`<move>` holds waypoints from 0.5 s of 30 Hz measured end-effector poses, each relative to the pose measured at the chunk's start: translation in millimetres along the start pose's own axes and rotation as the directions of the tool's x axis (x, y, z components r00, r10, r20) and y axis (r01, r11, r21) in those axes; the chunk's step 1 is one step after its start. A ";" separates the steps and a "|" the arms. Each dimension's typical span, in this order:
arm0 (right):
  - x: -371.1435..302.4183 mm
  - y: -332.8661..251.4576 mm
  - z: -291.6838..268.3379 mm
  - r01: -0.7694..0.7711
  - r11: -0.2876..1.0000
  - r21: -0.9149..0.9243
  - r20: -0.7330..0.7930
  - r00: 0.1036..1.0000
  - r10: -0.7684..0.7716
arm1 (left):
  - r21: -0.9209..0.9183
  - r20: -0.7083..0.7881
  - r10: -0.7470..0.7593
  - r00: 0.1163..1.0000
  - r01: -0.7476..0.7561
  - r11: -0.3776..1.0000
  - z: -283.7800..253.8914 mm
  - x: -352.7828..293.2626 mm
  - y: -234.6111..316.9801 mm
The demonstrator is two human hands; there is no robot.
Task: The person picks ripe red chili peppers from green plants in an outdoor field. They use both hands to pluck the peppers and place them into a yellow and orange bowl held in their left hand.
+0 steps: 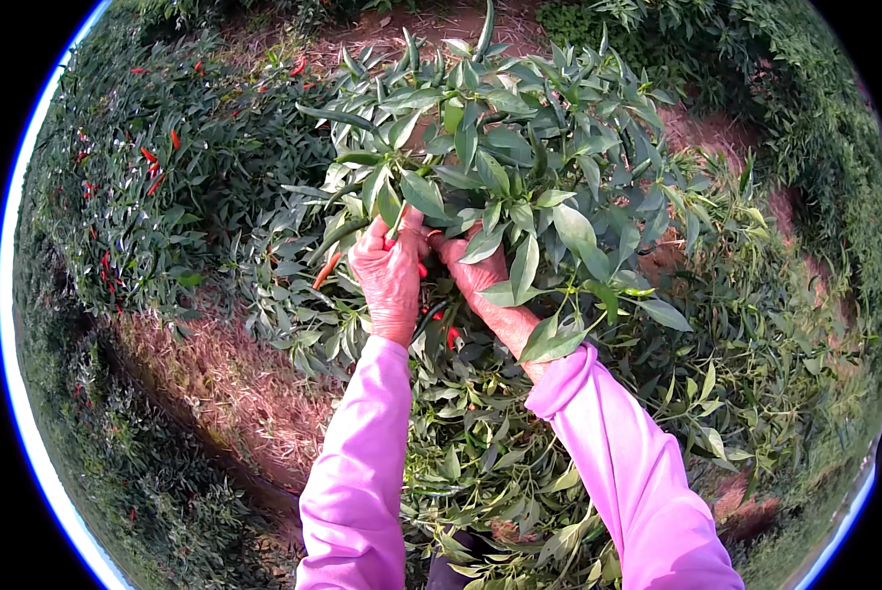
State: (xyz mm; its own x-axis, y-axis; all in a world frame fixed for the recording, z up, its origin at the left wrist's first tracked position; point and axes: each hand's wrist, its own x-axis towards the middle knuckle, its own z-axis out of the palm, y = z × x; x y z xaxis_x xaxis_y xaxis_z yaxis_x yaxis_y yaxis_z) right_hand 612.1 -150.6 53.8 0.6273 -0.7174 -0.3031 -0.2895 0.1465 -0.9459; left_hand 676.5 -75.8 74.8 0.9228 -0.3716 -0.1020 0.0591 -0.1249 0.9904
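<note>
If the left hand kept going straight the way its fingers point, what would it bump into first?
Probably the green leaves of the chilli plant just above the left hand; its fingertips already reach in among them. Depth is hard to judge from this view.

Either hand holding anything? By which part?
Both the left hand and right hand are in the chili plant, fingers at a red chili; leaves hide the exact hold.

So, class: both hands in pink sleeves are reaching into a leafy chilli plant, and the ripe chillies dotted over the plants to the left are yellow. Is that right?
Not quite. The chillies on the plants to the left are red, not yellow, as the head view shows. The rest stands: the left hand and right hand, both in pink sleeves, are reaching into the leafy chilli plant.
</note>
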 end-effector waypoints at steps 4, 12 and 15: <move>-2.8 10.0 -2.5 0.048 0.977 0.208 0.103 0.992 -0.070 | -0.536 0.077 -0.426 0.901 0.398 0.745 -5.8 5.9 2.8; -5.0 16.4 -15.0 -0.098 0.981 0.166 0.222 0.973 0.059 | -0.567 0.265 -0.554 0.789 0.592 0.572 -16.3 12.7 -10.1; -6.0 24.1 -19.0 0.014 0.989 0.147 0.208 0.977 -0.045 | -0.468 0.109 -0.514 0.851 0.500 0.728 -11.3 4.1 -2.5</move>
State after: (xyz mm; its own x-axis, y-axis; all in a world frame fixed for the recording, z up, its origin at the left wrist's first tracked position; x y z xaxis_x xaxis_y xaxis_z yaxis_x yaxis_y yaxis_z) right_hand 587.6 -155.7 35.0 0.7765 -0.5657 -0.2775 -0.1710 0.2347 -0.9569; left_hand 684.4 -66.6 73.0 0.7129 -0.3527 -0.6062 0.6832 0.1540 0.7138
